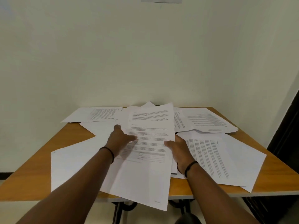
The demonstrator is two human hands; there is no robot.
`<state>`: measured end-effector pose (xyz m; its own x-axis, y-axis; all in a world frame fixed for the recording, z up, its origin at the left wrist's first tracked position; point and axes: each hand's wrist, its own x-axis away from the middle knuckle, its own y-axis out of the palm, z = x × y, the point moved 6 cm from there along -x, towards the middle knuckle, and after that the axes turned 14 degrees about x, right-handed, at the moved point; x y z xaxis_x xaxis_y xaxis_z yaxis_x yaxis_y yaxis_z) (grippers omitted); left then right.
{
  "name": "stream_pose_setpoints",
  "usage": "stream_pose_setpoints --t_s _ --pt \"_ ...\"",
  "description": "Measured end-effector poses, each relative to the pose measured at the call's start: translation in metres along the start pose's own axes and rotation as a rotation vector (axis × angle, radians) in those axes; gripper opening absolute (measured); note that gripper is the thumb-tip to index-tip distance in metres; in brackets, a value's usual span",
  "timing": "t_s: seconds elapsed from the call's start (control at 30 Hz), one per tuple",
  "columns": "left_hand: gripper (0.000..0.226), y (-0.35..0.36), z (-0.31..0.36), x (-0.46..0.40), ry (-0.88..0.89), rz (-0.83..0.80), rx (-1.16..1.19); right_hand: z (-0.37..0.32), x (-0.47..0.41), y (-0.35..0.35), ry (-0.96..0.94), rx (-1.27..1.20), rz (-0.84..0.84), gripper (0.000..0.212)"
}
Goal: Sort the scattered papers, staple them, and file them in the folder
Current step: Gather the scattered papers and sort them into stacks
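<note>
Papers (208, 122) are scattered over a wooden table (77, 135) set against a pale wall (145, 54). One printed sheet (148, 151) is held raised above the pile from both sides: its left edge is pinched by the left hand (120, 138), thumb laid on top, and its right edge is gripped by the right hand (178, 149), whose fingers are hidden beneath the page. The print is too blurred to be read. A dark band (110, 152) is worn on each wrist. The sheets beneath are largely covered. No folder or stapler can be made out. A dark shape at the right edge is cut off.
</note>
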<state>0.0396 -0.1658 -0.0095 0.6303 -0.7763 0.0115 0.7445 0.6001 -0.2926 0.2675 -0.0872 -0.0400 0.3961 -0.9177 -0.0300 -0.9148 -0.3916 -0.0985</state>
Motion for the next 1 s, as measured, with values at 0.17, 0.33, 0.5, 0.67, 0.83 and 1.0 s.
stream_pose_setpoints --t_s 0.17,0.33,0.5,0.67,0.83,1.0 --pt "0.045 0.0 0.014 0.013 -0.058 -0.153 0.144 -0.002 0.004 -0.013 0.092 -0.17 0.022 0.032" --pt "0.015 -0.021 0.028 0.024 -0.083 -0.194 0.553 -0.017 0.014 -0.005 0.006 -0.059 -0.167 0.028" --pt "0.021 -0.032 0.064 0.034 0.2 -0.196 0.489 -0.067 0.009 -0.002 -0.151 -0.003 -0.027 0.028" --pt "0.033 -0.047 0.129 0.05 0.476 -0.216 0.601 -0.14 0.008 -0.012 -0.388 0.0 0.246 0.024" --pt "0.046 -0.047 0.113 0.052 0.449 -0.252 0.6 -0.129 0.015 -0.005 -0.398 -0.013 0.209 0.029" --pt "0.057 -0.033 0.058 0.052 0.365 -0.244 0.556 -0.091 0.025 0.001 -0.352 0.035 0.137 0.033"
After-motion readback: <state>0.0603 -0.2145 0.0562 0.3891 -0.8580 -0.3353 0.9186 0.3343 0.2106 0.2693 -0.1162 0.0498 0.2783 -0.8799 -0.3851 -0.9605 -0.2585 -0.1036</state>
